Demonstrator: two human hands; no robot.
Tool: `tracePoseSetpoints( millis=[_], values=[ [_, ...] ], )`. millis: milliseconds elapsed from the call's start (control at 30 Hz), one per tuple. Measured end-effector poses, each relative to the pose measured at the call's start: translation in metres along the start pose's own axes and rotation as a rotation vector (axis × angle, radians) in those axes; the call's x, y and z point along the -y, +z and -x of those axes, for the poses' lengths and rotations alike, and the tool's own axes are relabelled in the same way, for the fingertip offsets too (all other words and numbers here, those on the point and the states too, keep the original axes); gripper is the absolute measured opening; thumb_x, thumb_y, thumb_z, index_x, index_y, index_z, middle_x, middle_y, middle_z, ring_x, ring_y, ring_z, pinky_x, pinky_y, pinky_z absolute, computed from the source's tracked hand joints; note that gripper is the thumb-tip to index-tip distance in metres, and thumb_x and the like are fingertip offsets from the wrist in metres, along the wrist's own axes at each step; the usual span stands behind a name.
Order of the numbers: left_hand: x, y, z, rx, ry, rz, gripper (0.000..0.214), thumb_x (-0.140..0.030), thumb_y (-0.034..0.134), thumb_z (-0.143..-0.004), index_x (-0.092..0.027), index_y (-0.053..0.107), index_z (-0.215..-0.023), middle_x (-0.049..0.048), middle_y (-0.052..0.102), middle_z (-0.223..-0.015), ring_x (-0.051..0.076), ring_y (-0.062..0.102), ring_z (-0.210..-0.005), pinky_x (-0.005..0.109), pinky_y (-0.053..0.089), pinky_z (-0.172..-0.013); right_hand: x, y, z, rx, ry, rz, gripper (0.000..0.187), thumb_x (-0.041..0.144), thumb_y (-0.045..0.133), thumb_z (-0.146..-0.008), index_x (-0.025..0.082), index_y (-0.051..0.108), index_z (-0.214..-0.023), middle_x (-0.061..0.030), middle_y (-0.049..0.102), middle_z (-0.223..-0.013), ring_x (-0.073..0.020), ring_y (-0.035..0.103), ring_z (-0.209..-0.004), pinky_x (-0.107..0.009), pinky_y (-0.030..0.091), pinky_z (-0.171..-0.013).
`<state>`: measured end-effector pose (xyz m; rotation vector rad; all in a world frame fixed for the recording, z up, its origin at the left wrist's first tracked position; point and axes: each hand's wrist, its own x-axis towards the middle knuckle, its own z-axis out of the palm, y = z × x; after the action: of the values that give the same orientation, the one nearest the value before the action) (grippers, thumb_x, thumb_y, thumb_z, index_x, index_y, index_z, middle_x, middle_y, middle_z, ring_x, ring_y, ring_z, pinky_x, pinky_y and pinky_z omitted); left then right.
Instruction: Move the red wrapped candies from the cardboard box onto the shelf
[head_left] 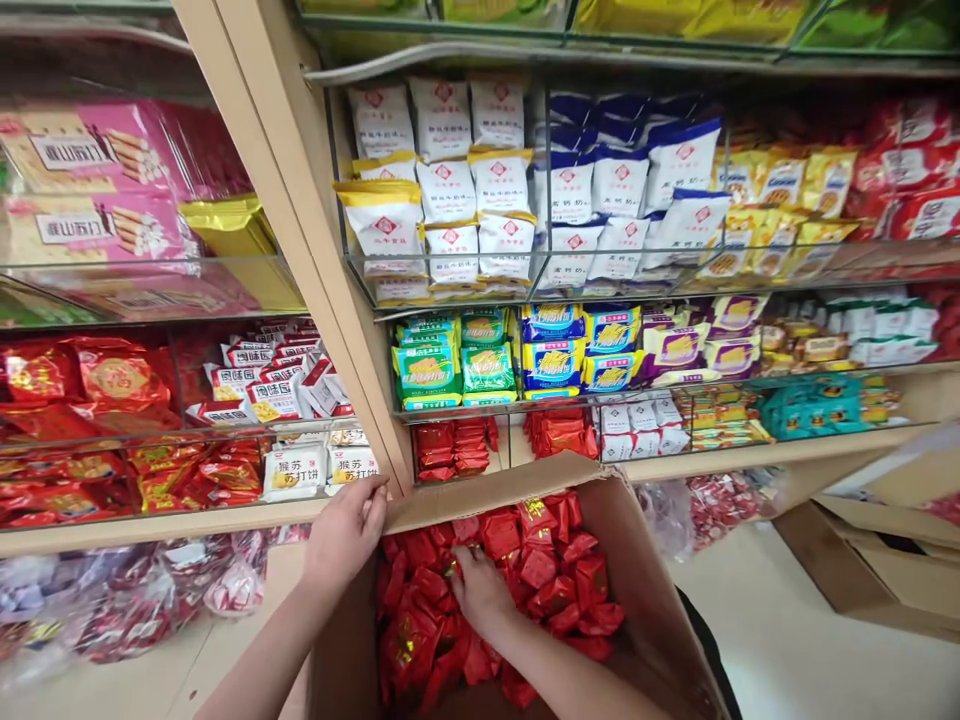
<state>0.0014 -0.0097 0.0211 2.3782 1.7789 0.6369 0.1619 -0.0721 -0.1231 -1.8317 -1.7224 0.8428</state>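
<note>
A cardboard box [660, 590], its top open, stands in front of me and holds many red-wrapped snack packets [553, 597], some with gold print. My left hand [345, 535] is closed on the left end of the box's raised far flap [502, 492]. Inside the box, my right hand [480, 590] reaches down among the red packets, its fingers curled on one of them. The fingertips of that hand are partly hidden.
Shelves with clear bins rise beyond the box, holding white packets [450, 190], green biscuit packs [487, 370] and red packets [456, 445]. A wooden upright [300, 240] divides them. Plastic bags of packets [150, 600] lie below at left; another cardboard box [862, 560] is on the floor at right.
</note>
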Motion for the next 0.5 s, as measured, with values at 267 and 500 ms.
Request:
tracePoseSetpoints(
  millis=[267,500],
  values=[
    [-0.057,0.021,0.075,0.101,-0.040,0.632,0.031,-0.032,0.045,-0.077,-0.022,0.049,-0.106,0.0056,0.055,-0.100,0.018,0.052,-0.094,0.030,0.041,-0.082,0.047,-0.096,0.055,0.102,0.031,-1.067,0.028,0.033,0.056,-0.071,0.019,0.047,-0.094,0.0009,0.060,-0.078,-0.0127,0.055,-0.071,-0.025,0.042,-0.067],
    [-0.097,0.037,0.072,0.046,-0.417,1.069,0.035,-0.048,0.041,-0.076,-0.017,0.054,-0.069,0.0010,0.056,-0.065,0.013,0.052,-0.063,0.023,0.043,-0.061,0.060,-0.092,0.057,-0.377,0.262,-1.014,0.033,0.051,0.041,-0.075,0.021,0.052,-0.083,-0.0011,0.060,-0.081,-0.0162,0.055,-0.078,-0.025,0.043,-0.067]
  ],
)
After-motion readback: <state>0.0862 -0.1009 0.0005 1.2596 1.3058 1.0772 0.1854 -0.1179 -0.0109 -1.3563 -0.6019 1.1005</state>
